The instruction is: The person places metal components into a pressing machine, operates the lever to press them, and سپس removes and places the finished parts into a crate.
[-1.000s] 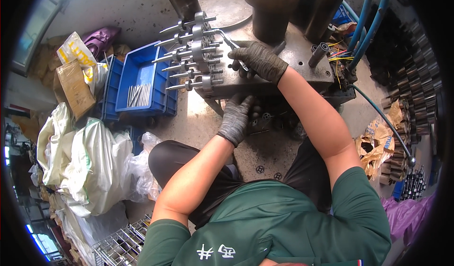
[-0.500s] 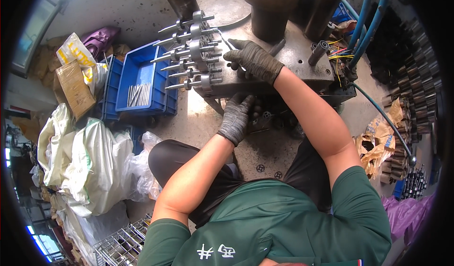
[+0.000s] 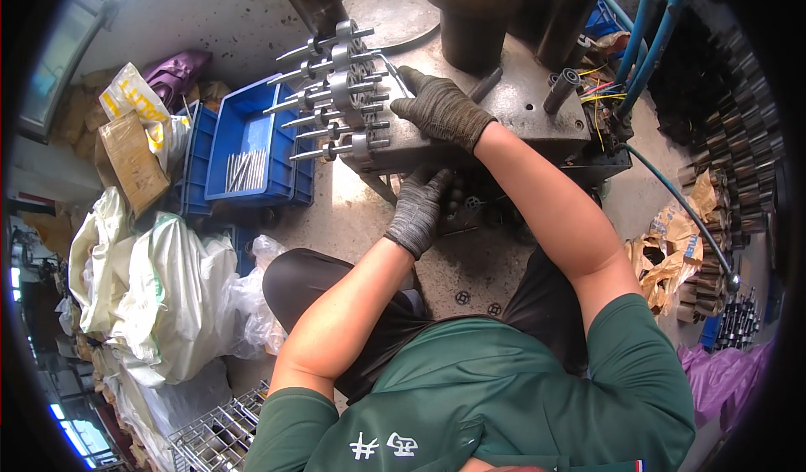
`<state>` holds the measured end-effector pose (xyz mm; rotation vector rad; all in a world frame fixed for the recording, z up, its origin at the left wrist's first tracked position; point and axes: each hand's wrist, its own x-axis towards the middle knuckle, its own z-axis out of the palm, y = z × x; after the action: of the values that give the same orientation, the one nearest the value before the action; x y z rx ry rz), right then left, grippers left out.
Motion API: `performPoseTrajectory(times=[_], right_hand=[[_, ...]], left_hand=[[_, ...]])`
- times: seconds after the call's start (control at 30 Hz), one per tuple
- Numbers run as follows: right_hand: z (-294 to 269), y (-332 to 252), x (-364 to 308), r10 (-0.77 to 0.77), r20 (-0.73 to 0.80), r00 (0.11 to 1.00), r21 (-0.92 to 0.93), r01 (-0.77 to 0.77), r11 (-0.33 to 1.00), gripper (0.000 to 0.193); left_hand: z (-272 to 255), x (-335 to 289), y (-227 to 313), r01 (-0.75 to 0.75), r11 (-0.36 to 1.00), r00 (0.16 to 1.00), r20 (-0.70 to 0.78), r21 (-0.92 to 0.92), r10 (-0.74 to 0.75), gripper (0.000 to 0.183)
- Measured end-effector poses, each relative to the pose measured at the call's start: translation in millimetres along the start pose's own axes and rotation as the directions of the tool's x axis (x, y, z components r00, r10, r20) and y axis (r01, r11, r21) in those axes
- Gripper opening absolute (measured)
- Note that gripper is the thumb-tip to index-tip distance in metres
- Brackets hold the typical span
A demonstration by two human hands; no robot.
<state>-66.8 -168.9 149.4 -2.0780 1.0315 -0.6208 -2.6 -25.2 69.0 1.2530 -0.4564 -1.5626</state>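
Observation:
My right hand (image 3: 443, 109), in a dark knit glove, is closed around a thin bent metal rod (image 3: 393, 71) over the left part of a steel machine table (image 3: 525, 86). The rod's tip reaches toward a cluster of round steel collars (image 3: 346, 86) on shafts at the table's left edge. Several slim pointed shafts (image 3: 312, 153) stick out leftward from these collars. Below the table's front edge, my left hand (image 3: 417, 208), in a grey glove, is closed with its fingertips partly hidden. What it holds there, if anything, I cannot make out.
A blue bin (image 3: 281, 178) at left holds several metal rods (image 3: 246, 170). White sacks (image 3: 159, 296) and a cardboard piece (image 3: 133, 157) lie nearer. A thick steel column (image 3: 472, 23) rises from the table. Blue hoses (image 3: 663, 44) and stacked metal tubes (image 3: 743, 187) are at right.
My right hand has moved slightly left with the rod, still beside the collars. My left hand has hardly moved. The whole view has shifted a little.

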Motion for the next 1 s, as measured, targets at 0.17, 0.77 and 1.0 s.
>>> performPoseTrajectory(times=[0.17, 0.77, 1.0], right_hand=[[-18, -13, -4, 0.205, 0.464, 0.862, 0.801, -0.507, 0.318, 0.057], [-76, 19, -116, -0.439, 0.018, 0.898, -0.285, 0.425, 0.859, 0.063], [-72, 28, -124, -0.436, 0.147, 0.888, -0.330, 0.460, 0.825, 0.055]], left_hand=[[-2, -1, 3, -0.023, 1.000, 1.000, 0.017, 0.002, 0.023, 0.017], [-18, -8, 29, -0.124, 0.892, 0.990, 0.006, -0.434, 0.140, 0.019], [-19, -1, 23, -0.120, 0.886, 0.989, 0.022, -0.448, 0.145, 0.019]])
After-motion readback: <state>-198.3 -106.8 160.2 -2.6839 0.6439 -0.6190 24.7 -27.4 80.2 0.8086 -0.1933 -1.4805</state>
